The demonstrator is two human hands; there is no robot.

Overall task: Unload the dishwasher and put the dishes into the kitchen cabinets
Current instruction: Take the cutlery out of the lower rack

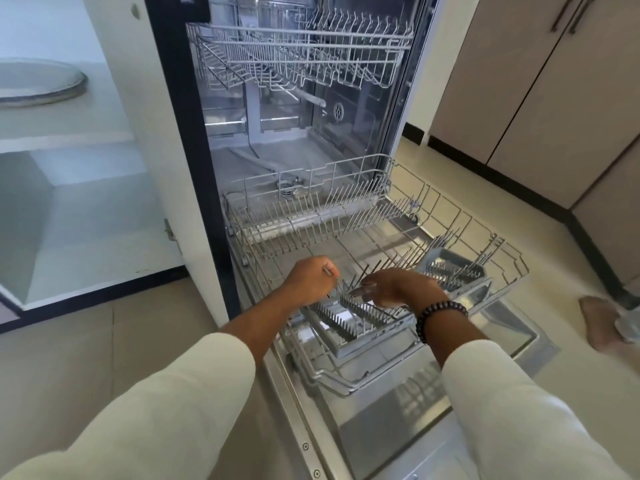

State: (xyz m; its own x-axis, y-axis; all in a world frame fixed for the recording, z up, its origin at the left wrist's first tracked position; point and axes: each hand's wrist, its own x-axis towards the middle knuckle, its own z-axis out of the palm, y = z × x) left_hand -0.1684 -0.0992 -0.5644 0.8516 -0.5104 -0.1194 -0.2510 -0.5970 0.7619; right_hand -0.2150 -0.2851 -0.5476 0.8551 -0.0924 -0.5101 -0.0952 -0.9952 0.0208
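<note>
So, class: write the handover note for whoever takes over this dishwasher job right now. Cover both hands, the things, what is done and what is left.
Left hand: grips a thin piece of cutlery.
Right hand: pinches another utensil over the near cutlery basket.
Lower rack: pulled out over the open door, no dishes visible. Upper rack looks empty.
Done: racks apparently unloaded.
Left: store these utensils; check the far basket.

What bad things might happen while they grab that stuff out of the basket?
The left hand and right hand each seem to hold thin cutlery above the cutlery basket; a piece might slip and fall. The lower rack has upright prongs that might snag a sleeve. The open dishwasher door sits low, so tripping is possible.
</note>
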